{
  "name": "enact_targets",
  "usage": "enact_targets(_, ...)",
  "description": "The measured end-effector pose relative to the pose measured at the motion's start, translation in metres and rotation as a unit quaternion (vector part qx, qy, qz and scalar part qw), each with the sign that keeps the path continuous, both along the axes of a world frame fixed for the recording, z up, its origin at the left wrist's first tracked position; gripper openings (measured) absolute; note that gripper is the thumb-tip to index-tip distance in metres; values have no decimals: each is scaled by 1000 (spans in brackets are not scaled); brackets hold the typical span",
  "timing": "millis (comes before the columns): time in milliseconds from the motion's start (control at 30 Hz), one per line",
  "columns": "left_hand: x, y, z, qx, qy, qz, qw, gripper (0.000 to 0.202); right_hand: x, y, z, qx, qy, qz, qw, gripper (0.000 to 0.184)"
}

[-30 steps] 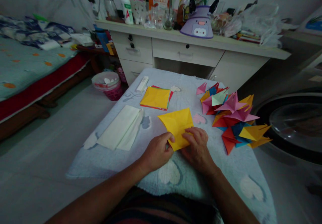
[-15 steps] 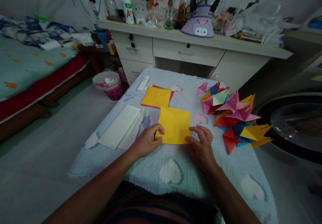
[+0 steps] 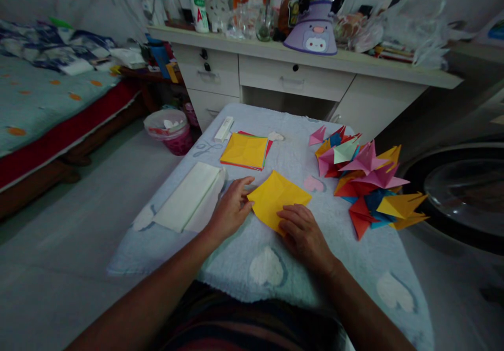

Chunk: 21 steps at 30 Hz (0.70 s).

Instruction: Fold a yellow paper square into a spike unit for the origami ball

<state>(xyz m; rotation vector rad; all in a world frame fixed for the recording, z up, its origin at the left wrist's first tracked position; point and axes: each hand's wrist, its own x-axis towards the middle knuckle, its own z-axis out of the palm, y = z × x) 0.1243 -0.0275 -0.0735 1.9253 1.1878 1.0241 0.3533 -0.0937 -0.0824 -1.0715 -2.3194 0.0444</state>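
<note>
A square sheet of yellow origami paper lies on the cloth-covered table, turned so one corner points toward me. My left hand is at its left corner, thumb and index finger apart, fingertips at the edge. Over the lower right edge is my right hand, its fingers bent on the paper and its thumb mostly hidden. Beyond the sheet sits a stack of coloured paper, yellow on top. Several folded paper cranes in many colours are heaped to the right.
A folded white paper or cloth lies left of my left hand. Farther back is a small white box. A cluttered white desk stands behind the table, a pink bin on the floor at left, a round-doored appliance at right.
The yellow sheet has turned about an eighth of a turn, from square-on to corner-on. My right hand has moved left onto its lower edge; my left fingers have spread apart.
</note>
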Motion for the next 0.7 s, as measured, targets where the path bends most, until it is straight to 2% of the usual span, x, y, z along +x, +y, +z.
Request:
enact_targets(67,-1,-6,-1,28,13,53,998,58,-1,1,0,-15,-1,6,1000,15)
enact_targets(167,-3,-18,6,149,105,112,977,41,-2,1,0,-25,-3,5,1000,11)
enact_targets(200,-3,-24,8,191,130,97,968,32,-2,1,0,-28,-4,5,1000,11)
enact_targets(267,-3,-34,10,249,177,4,952,20,-2,1,2,-35,-5,7,999,10)
enact_targets(333,-2,-43,9,263,214,-73,938,17,-2,1,4,-41,-6,8,999,10)
enact_targets(400,0,-48,4,268,250,-102,925,17,-3,0,6,-38,-2,9,999,10)
enact_targets(533,0,-47,-3,255,304,-94,913,18,-4,0,8,-23,12,13,1000,10)
enact_targets(700,-4,-41,-3,241,297,-54,922,18,-4,-1,6,-26,19,12,999,10)
